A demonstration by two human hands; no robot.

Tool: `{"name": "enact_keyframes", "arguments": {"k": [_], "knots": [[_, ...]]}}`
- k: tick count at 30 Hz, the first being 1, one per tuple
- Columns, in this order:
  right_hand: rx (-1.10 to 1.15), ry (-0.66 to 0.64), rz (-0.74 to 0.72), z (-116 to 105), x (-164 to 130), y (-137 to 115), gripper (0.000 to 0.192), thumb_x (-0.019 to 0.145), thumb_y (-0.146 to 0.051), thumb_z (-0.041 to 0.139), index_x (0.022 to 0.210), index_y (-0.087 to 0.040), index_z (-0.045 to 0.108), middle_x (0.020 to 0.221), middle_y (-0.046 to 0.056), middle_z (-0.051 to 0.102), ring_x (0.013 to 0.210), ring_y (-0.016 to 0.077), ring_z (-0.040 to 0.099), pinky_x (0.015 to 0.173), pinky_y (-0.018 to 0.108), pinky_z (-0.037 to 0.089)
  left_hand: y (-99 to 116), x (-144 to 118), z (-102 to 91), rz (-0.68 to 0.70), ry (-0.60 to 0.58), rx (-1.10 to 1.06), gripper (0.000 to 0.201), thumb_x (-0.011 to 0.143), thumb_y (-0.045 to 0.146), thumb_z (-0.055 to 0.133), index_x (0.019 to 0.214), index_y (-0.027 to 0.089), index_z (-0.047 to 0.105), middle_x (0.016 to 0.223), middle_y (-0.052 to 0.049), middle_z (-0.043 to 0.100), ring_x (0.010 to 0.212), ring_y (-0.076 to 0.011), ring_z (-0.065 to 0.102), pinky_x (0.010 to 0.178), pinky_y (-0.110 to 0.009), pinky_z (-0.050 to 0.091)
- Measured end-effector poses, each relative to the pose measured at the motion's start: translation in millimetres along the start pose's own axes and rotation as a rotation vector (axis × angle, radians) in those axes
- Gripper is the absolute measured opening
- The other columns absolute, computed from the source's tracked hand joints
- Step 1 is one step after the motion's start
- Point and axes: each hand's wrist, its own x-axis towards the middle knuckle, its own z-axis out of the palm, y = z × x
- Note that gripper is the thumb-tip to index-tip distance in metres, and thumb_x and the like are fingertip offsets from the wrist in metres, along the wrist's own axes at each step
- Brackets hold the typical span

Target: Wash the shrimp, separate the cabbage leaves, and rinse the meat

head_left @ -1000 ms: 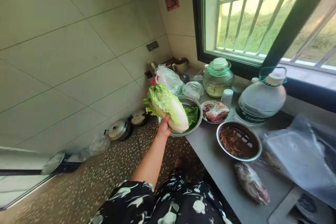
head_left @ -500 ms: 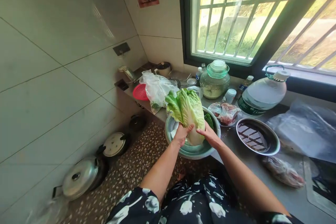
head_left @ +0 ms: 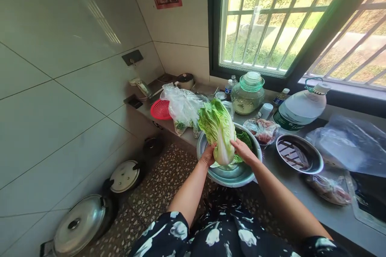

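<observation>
Pale green napa cabbage (head_left: 219, 130) held upright over a steel basin (head_left: 232, 172) at the counter (head_left: 325, 213) edge, gripped at its white base by both hands: left hand (head_left: 208, 154) at 9 o'clock, right hand (head_left: 243, 150) at 3 o'clock, fingers wrapped on the stalk. Loose green leaves in the basin behind it. At 2 o'clock, a plate of raw meat (head_left: 263, 129) under plastic. At 3 o'clock, a metal bowl (head_left: 300, 159), dark liquid inside. At 12 o'clock, a lidded glass jar (head_left: 248, 96) with pale contents. At 10 o'clock, a plastic bag of greens (head_left: 182, 108).
</observation>
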Motion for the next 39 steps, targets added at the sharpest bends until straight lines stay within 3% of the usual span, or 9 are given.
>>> {"name": "enact_keyframes", "arguments": {"k": [6, 8, 11, 13, 16, 24, 31, 36, 39], "knots": [[0.237, -0.009, 0.080, 4, -15, -5, 0.064, 0.062, -0.057, 0.071, 0.113, -0.020, 0.056, 0.116, 0.011, 0.063, 0.105, 0.0288, 0.060, 0.081, 0.041, 0.051, 8, -2, -3.3, 0.155, 0.025, -0.010, 0.073, 0.049, 0.041, 0.086, 0.115, 0.024, 0.059, 0.116, -0.008, 0.066, 0.113, -0.0301, 0.058, 0.098, -0.047, 0.045], [0.148, 0.165, 0.057, 5, -17, -5, 0.074, 0.059, -0.058, 0.071, 0.119, -0.019, 0.052, 0.121, 0.014, 0.058, 0.111, 0.0308, 0.056, 0.088, 0.045, 0.048, 8, -1, -2.9, 0.187, 0.070, 0.005, 0.079, 0.044, 0.042, 0.088, 0.115, 0.025, 0.058, 0.116, -0.008, 0.065, 0.112, -0.0296, 0.059, 0.097, -0.047, 0.045], [-0.165, 0.408, -0.124, 13, -19, -6, 0.084, 0.056, -0.057, 0.075, 0.126, -0.018, 0.048, 0.124, 0.015, 0.052, 0.118, 0.0334, 0.047, 0.099, 0.050, 0.039, 3, 1, 0.7, 0.257, 0.126, 0.059, 0.083, 0.042, 0.043, 0.088, 0.117, 0.025, 0.057, 0.116, -0.009, 0.065, 0.111, -0.0290, 0.059, 0.098, -0.046, 0.044], [-0.307, 0.363, -0.225, 21, -20, -8, 0.075, 0.058, -0.054, 0.075, 0.120, -0.019, 0.052, 0.116, 0.013, 0.053, 0.114, 0.0330, 0.047, 0.099, 0.049, 0.039, -1, 1, 4.7, 0.327, 0.130, 0.091, 0.086, 0.046, 0.047, 0.086, 0.122, 0.026, 0.053, 0.118, -0.009, 0.063, 0.113, -0.0279, 0.058, 0.099, -0.044, 0.043], [-0.359, 0.313, -0.195, 28, -19, -8, 0.059, 0.061, -0.047, 0.074, 0.110, -0.019, 0.056, 0.103, 0.010, 0.054, 0.104, 0.0306, 0.050, 0.092, 0.046, 0.043, -3, 0, 10.3, 0.386, 0.103, 0.081, 0.082, 0.056, 0.055, 0.079, 0.128, 0.030, 0.048, 0.124, -0.007, 0.060, 0.119, -0.0257, 0.055, 0.099, -0.040, 0.043], [-0.332, 0.300, -0.210, 19, -19, -8, 0.055, 0.064, -0.031, 0.064, 0.116, -0.018, 0.052, 0.107, 0.009, 0.055, 0.101, 0.0262, 0.052, 0.094, 0.043, 0.042, -5, 1, 9.4, 0.186, 0.076, 0.021, 0.075, 0.048, 0.034, 0.087, 0.116, 0.023, 0.058, 0.113, -0.008, 0.067, 0.106, -0.0257, 0.061, 0.097, -0.041, 0.045], [-0.357, 0.408, -0.244, 28, -26, -8, 0.073, 0.061, -0.026, 0.061, 0.131, -0.018, 0.042, 0.116, 0.012, 0.052, 0.111, 0.0290, 0.050, 0.101, 0.046, 0.039, -11, 3, 10.8, 0.279, 0.157, 0.023, 0.070, 0.050, 0.027, 0.085, 0.115, 0.024, 0.059, 0.115, -0.006, 0.066, 0.104, -0.0253, 0.062, 0.096, -0.043, 0.045], [-0.224, 0.328, -0.188, 21, -29, -6, 0.089, 0.063, -0.037, 0.070, 0.141, -0.020, 0.032, 0.129, 0.013, 0.050, 0.122, 0.0307, 0.045, 0.099, 0.047, 0.041, -3, 1, 17.2, 0.370, 0.124, 0.101, 0.060, 0.055, 0.025, 0.083, 0.111, 0.021, 0.061, 0.112, -0.007, 0.067, 0.106, -0.0250, 0.062, 0.100, -0.044, 0.043], [-0.097, 0.234, -0.168, 15, -26, -3, 0.101, 0.058, -0.043, 0.077, 0.144, -0.021, 0.028, 0.130, 0.013, 0.048, 0.119, 0.0295, 0.048, 0.093, 0.042, 0.047, 6, -6, 23.9, 0.445, 0.120, 0.172, 0.071, 0.053, 0.022, 0.084, 0.118, 0.020, 0.056, 0.116, -0.006, 0.065, 0.110, -0.0241, 0.060, 0.103, -0.044, 0.040]]}}
